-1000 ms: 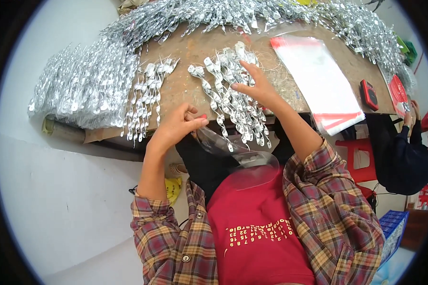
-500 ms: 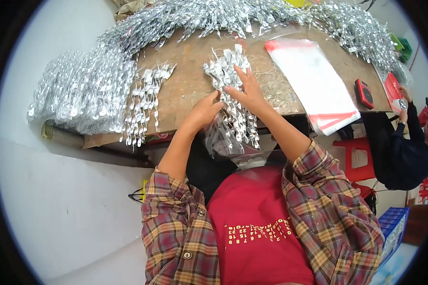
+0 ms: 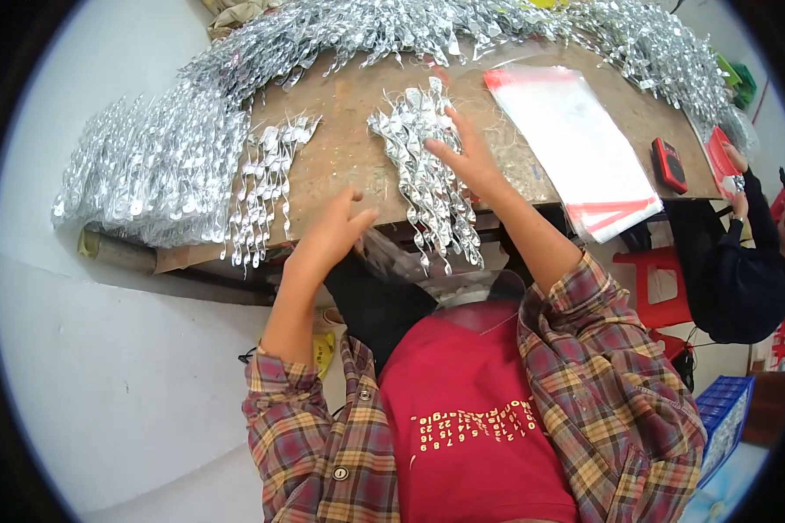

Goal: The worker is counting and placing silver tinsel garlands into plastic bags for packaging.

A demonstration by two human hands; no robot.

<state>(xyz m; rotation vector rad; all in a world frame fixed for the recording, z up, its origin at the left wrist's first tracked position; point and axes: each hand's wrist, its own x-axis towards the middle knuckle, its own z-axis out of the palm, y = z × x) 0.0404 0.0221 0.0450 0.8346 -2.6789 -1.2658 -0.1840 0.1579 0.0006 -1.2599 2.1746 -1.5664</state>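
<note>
A bundle of silver twisted foil strands (image 3: 423, 166) lies at the table's front, its lower ends hanging past the edge. My right hand (image 3: 478, 164) is at its right side, thumb and forefinger spread, fingertips over the strands. Left of the bundle, my left hand (image 3: 327, 234) is slightly blurred, its thumb and forefinger apart. A crumpled clear plastic bag (image 3: 392, 258) trails from this hand's lower side, below the table edge; the fingers around it are mostly hidden. A smaller bunch of foil strands (image 3: 268, 183) lies farther left.
Heaped silver strands (image 3: 157, 170) cover the table's left end, and more (image 3: 384, 30) line its back. A stack of clear bags with red edges (image 3: 576, 144) lies right of the bundle. Beyond are a red-black device (image 3: 669, 166), a red stool (image 3: 654, 283) and a person in dark clothes (image 3: 741, 279).
My left hand has moved left and away from the bundle, the clear bag shifting left with it. My right hand has moved slightly right. The strands now lie more spread and uncovered.
</note>
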